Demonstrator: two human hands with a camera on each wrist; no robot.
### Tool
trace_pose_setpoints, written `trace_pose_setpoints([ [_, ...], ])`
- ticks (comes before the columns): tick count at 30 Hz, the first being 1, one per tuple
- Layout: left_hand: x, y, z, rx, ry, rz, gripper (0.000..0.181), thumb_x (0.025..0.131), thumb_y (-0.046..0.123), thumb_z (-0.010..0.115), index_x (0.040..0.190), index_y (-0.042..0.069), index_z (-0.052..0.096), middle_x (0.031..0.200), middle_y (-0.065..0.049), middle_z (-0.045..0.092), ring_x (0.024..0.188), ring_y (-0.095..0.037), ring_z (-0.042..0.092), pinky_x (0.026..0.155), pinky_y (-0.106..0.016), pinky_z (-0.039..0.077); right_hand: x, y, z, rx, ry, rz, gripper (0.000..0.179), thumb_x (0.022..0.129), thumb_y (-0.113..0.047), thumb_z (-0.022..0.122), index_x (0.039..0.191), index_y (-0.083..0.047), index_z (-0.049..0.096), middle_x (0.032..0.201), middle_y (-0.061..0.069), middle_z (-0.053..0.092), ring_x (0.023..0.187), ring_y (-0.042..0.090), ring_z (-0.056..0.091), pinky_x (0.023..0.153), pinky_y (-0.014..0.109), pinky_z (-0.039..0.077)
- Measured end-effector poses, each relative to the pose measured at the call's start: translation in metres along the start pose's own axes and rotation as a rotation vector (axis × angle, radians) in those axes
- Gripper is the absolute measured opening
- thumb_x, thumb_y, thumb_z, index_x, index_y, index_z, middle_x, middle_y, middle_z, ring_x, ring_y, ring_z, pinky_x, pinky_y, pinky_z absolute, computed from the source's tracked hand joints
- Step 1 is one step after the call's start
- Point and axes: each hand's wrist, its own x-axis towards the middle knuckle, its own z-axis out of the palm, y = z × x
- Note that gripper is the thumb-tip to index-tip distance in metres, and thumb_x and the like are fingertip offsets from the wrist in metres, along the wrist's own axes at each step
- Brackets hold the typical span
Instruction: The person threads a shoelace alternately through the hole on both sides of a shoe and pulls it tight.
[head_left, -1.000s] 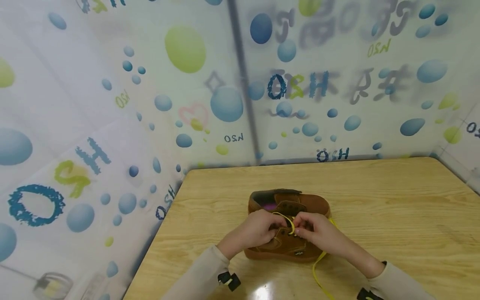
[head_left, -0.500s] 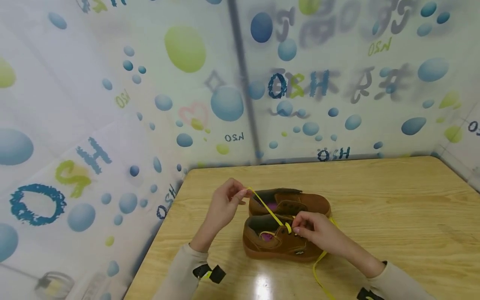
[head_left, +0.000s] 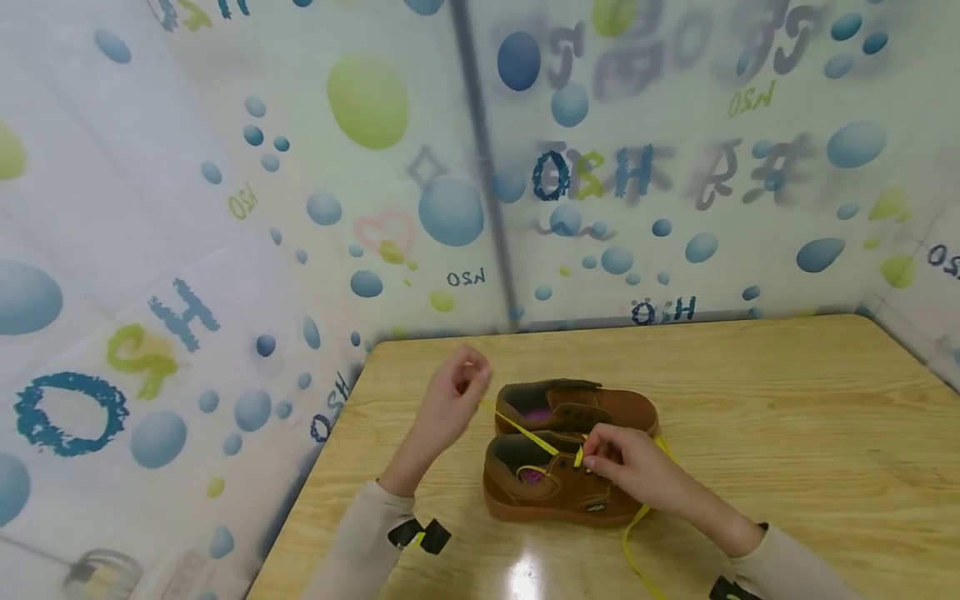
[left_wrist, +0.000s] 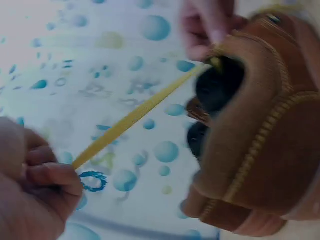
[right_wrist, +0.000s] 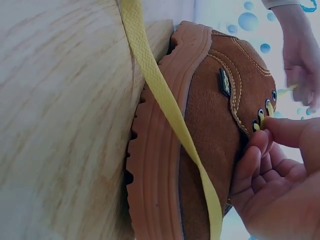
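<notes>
A brown shoe (head_left: 547,500) with yellow stitching stands on its sole at the near side of the table, toe to the right. My left hand (head_left: 448,396) is raised to the left of it, fingers curled on a yellow shoelace (left_wrist: 135,116) that stretches straight from the eyelets. At the eyelet row, my right hand (head_left: 637,468) pinches the lace with thumb and forefinger, as the right wrist view shows. Another length of lace (right_wrist: 165,102) hangs across the shoe's side and down to the table. The left hand's fingertips are partly hidden.
A second brown shoe (head_left: 633,410) lies right behind the first, its opening also to the left. Both are on a light wooden table (head_left: 787,417). A patterned curtain wall (head_left: 420,283) stands along the back and left edges.
My left hand has moved from the eyelets up and to the left, drawing the lace out straight. A small lace loop at the eyelets has shrunk. The right hand stays near the eyelets.
</notes>
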Motion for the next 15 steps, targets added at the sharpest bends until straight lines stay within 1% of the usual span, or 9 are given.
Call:
trace_pose_setpoints([
  [1, -0.001, -0.002, 0.003, 0.164, -0.055, -0.005, 0.013, 0.103, 0.02, 0.053, 0.101, 0.009, 0.059, 0.059, 0.001, 0.046, 0.048, -0.003, 0.034, 0.048, -0.02, 0.032, 0.0, 0.0, 0.0, -0.005, 0.006, 0.002, 0.007, 0.095, -0.017, 0.066, 0.091, -0.013, 0.062, 0.074, -0.003, 0.06, 0.061, -0.002, 0.047, 0.054, 0.021, 0.043],
  [3, -0.004, -0.006, 0.009, 0.46, -0.219, -0.013, 0.019, 0.099, 0.031, 0.06, 0.103, 0.014, 0.067, 0.063, 0.001, 0.058, 0.05, -0.001, 0.038, 0.049, -0.019, 0.034, 0.0, 0.0, 0.001, -0.015, 0.021, 0.005, 0.009, 0.095, -0.016, 0.066, 0.094, -0.011, 0.059, 0.074, -0.003, 0.059, 0.059, -0.002, 0.045, 0.053, 0.021, 0.042],
  [5, -0.008, -0.008, 0.015, 0.669, -0.386, 0.006, 0.021, 0.095, 0.039, 0.065, 0.101, 0.019, 0.072, 0.069, 0.005, 0.066, 0.052, 0.002, 0.041, 0.051, -0.018, 0.037, 0.0, 0.0, 0.001, -0.021, 0.035, 0.016, 0.015, 0.095, -0.016, 0.067, 0.099, -0.008, 0.055, 0.074, -0.002, 0.056, 0.058, -0.002, 0.043, 0.053, 0.021, 0.041],
  [6, -0.01, -0.009, 0.017, 0.749, -0.45, 0.022, 0.021, 0.093, 0.041, 0.068, 0.098, 0.021, 0.074, 0.072, 0.007, 0.069, 0.053, 0.002, 0.044, 0.052, -0.018, 0.039, 0.001, 0.0, 0.002, -0.021, 0.04, 0.023, 0.019, 0.094, -0.016, 0.067, 0.102, -0.007, 0.053, 0.074, -0.002, 0.055, 0.058, -0.001, 0.042, 0.053, 0.021, 0.041],
  [7, -0.011, -0.009, 0.02, 0.808, -0.501, 0.034, 0.019, 0.091, 0.041, 0.07, 0.093, 0.023, 0.075, 0.075, 0.009, 0.071, 0.054, 0.003, 0.046, 0.053, -0.017, 0.04, 0.001, -0.001, 0.002, -0.016, 0.044, 0.035, 0.023, 0.094, -0.017, 0.068, 0.105, -0.006, 0.05, 0.074, -0.002, 0.053, 0.057, -0.001, 0.042, 0.053, 0.021, 0.04],
  [9, -0.013, -0.009, 0.023, 0.871, -0.569, 0.053, 0.015, 0.088, 0.04, 0.074, 0.086, 0.025, 0.076, 0.078, 0.013, 0.072, 0.055, 0.002, 0.05, 0.055, -0.017, 0.042, 0.002, -0.002, 0.002, -0.003, 0.046, 0.062, 0.031, 0.093, -0.018, 0.068, 0.111, -0.004, 0.048, 0.073, -0.001, 0.052, 0.056, 0.0, 0.041, 0.054, 0.022, 0.041],
  [11, -0.013, -0.009, 0.025, 0.907, -0.592, 0.054, 0.016, 0.085, 0.042, 0.076, 0.084, 0.026, 0.076, 0.077, 0.014, 0.072, 0.058, 0.001, 0.053, 0.057, -0.018, 0.045, 0.004, -0.003, 0.002, 0.007, 0.043, 0.094, 0.035, 0.093, -0.019, 0.069, 0.115, -0.003, 0.048, 0.072, -0.001, 0.051, 0.054, 0.001, 0.041, 0.054, 0.023, 0.04],
  [13, -0.013, -0.009, 0.028, 0.938, -0.595, 0.053, 0.02, 0.083, 0.047, 0.076, 0.087, 0.027, 0.077, 0.081, 0.015, 0.073, 0.062, 0.0, 0.057, 0.06, -0.019, 0.048, 0.005, -0.004, 0.003, 0.0, 0.043, 0.122, 0.036, 0.092, -0.02, 0.07, 0.116, -0.003, 0.049, 0.07, -0.001, 0.051, 0.053, 0.001, 0.041, 0.053, 0.022, 0.039],
  [15, -0.012, -0.011, 0.031, 0.985, -0.595, 0.064, 0.025, 0.081, 0.052, 0.076, 0.089, 0.029, 0.078, 0.083, 0.016, 0.074, 0.065, 0.0, 0.06, 0.063, -0.02, 0.05, 0.007, -0.005, 0.003, -0.032, 0.053, 0.138, 0.037, 0.091, -0.018, 0.071, 0.116, -0.003, 0.05, 0.068, -0.002, 0.05, 0.052, 0.001, 0.04, 0.051, 0.022, 0.038],
])
